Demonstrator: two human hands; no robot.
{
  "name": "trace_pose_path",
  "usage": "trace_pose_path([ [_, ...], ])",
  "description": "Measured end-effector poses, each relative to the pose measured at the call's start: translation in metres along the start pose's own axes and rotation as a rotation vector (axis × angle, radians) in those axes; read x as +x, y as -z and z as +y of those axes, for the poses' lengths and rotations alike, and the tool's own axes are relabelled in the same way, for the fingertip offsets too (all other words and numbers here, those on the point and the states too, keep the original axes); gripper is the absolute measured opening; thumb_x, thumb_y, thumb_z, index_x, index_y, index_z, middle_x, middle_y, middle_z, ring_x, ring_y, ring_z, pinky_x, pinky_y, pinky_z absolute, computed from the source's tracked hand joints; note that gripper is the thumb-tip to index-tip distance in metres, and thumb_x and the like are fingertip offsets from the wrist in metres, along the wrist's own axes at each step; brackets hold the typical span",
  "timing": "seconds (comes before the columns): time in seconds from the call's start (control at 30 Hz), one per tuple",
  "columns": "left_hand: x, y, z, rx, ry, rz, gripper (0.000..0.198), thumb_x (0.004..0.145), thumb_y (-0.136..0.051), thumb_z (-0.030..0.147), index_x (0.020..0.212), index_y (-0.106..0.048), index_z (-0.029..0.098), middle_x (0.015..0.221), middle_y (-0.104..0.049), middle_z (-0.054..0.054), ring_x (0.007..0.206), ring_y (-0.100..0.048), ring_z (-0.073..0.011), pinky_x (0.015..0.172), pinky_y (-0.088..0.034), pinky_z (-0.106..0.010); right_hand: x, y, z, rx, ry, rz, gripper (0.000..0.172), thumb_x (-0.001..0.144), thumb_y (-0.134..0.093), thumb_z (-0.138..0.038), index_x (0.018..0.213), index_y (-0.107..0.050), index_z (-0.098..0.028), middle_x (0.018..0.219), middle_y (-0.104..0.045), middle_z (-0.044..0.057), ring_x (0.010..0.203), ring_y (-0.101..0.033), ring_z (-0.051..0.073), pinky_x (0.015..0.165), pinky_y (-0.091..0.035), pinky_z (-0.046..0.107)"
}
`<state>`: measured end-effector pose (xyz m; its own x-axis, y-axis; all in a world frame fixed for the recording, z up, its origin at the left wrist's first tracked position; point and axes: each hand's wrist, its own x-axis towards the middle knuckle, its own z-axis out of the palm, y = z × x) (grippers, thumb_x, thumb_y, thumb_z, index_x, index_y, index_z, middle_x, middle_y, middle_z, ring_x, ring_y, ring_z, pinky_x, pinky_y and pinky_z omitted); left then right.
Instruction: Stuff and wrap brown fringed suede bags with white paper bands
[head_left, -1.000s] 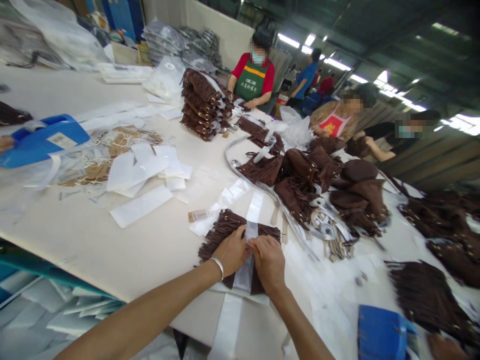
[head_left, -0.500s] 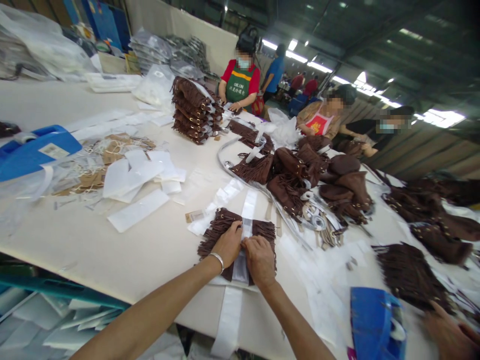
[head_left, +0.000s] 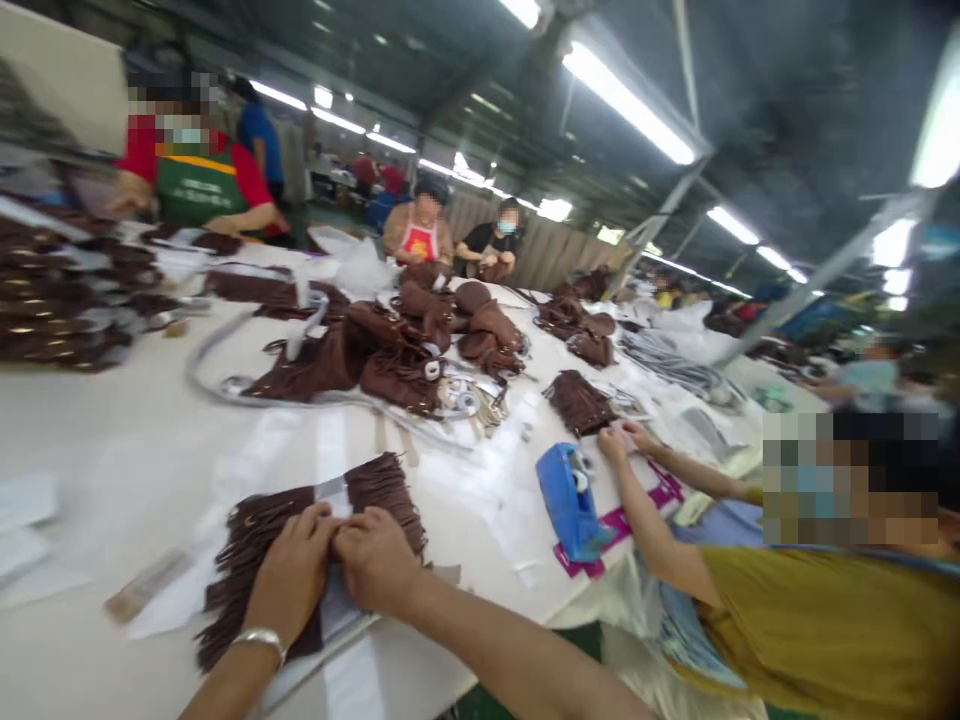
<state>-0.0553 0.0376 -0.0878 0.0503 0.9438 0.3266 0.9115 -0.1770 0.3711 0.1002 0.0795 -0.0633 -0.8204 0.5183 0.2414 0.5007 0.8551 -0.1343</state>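
A brown fringed suede piece (head_left: 375, 492) lies flat on the white table (head_left: 112, 430) in front of me. A white paper strip (head_left: 330, 490) runs across its middle. My left hand (head_left: 289, 580), with a silver bracelet on the wrist, and my right hand (head_left: 375, 560) meet on the strip, fingers curled and pinching it against the brown piece.
A heap of brown fringed pieces (head_left: 375, 355) and a grey strap (head_left: 217, 385) lie farther back. A stack of them (head_left: 52, 300) stands at the left. A blue tape dispenser (head_left: 566, 500) sits to the right, near a co-worker in a mustard shirt (head_left: 810, 630). Other people work at the far side.
The view has swung sharply to the right and blurred, bringing the co-worker on my right into sight. My hands stay together on the strip over the brown piece.
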Motion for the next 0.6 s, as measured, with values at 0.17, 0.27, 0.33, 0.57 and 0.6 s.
trace_pose_path([
  [0.17, 0.002, -0.012, -0.011, 0.183, -0.078, -0.007, 0.030, 0.088, -0.039, 0.018, 0.107, -0.063, 0.013, 0.116, -0.059, -0.013, 0.114, -0.048, -0.0313, 0.086, -0.046, -0.042, -0.009, 0.002, 0.005, -0.024, -0.005, 0.023, 0.033, 0.085, -0.055, -0.024, 0.116, -0.050, -0.013, 0.106, -0.067, 0.008, 0.109, -0.055, 0.021, 0.106, -0.030, 0.041],
  [0.27, -0.001, -0.012, -0.011, 0.237, -0.088, -0.018, 0.033, 0.090, -0.037, 0.023, 0.106, -0.063, 0.010, 0.116, -0.059, -0.016, 0.115, -0.048, -0.0323, 0.085, -0.045, -0.042, -0.012, 0.001, -0.002, -0.023, -0.012, 0.040, 0.044, 0.086, -0.053, -0.023, 0.126, -0.043, -0.008, 0.108, -0.067, 0.011, 0.110, -0.056, 0.022, 0.108, -0.029, 0.042],
  [0.33, 0.000, -0.009, -0.010, 0.252, -0.091, -0.043, 0.035, 0.090, -0.036, 0.025, 0.103, -0.065, 0.010, 0.115, -0.060, -0.016, 0.114, -0.048, -0.0322, 0.084, -0.044, -0.042, -0.015, 0.001, -0.007, -0.003, -0.025, 0.053, 0.042, 0.089, -0.052, -0.025, 0.126, -0.044, -0.007, 0.105, -0.068, 0.010, 0.107, -0.058, 0.022, 0.108, -0.030, 0.043],
  [0.57, 0.008, 0.006, 0.006, 0.263, -0.127, -0.138, 0.034, 0.090, -0.035, 0.028, 0.090, -0.067, 0.018, 0.106, -0.062, -0.012, 0.112, -0.049, -0.0309, 0.079, -0.045, -0.041, -0.117, 0.106, 0.052, 0.126, -0.438, 0.388, 0.028, 0.099, -0.038, -0.031, 0.112, -0.061, -0.022, 0.105, -0.071, 0.004, 0.097, -0.064, 0.016, 0.089, -0.045, 0.028],
  [0.6, 0.008, 0.007, 0.007, 0.269, -0.137, -0.140, 0.035, 0.090, -0.034, 0.028, 0.089, -0.067, 0.018, 0.105, -0.062, -0.012, 0.110, -0.050, -0.0311, 0.078, -0.045, -0.041, -0.141, 0.133, 0.073, 0.053, -0.686, 0.483, 0.030, 0.100, -0.035, -0.029, 0.110, -0.062, -0.020, 0.106, -0.070, 0.007, 0.099, -0.063, 0.018, 0.091, -0.045, 0.030],
])
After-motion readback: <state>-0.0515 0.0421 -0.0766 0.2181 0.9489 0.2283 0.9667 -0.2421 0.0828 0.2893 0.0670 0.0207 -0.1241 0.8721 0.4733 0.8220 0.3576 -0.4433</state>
